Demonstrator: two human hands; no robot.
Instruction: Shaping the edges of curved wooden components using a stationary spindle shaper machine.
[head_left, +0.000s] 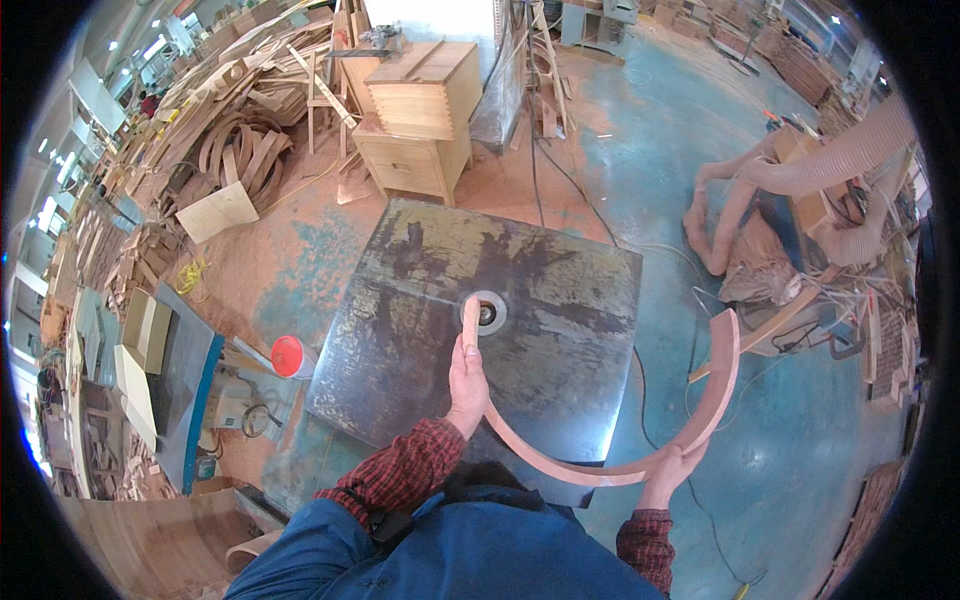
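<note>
A curved wooden strip (565, 467), bent into a deep U, lies across the near part of a dark metal machine table (560, 270). My left hand (467, 385) grips its left arm, whose tip touches the round spindle opening (487, 312) in the middle of the table. Lower right, my right hand (672, 470) is closed around the strip's bend, off the table's near right corner. The strip's right end rises past the table's right edge over the floor. What sits inside the spindle opening is too small to make out.
Beyond the table stands a wooden drawer cabinet (415, 120). A red-topped bucket (288, 356) is at the left, by a blue-edged board (205, 400). Dust hoses (830, 165) hang at the right, cables (640, 400) cross the floor, and scrap wood (240, 110) is piled far left.
</note>
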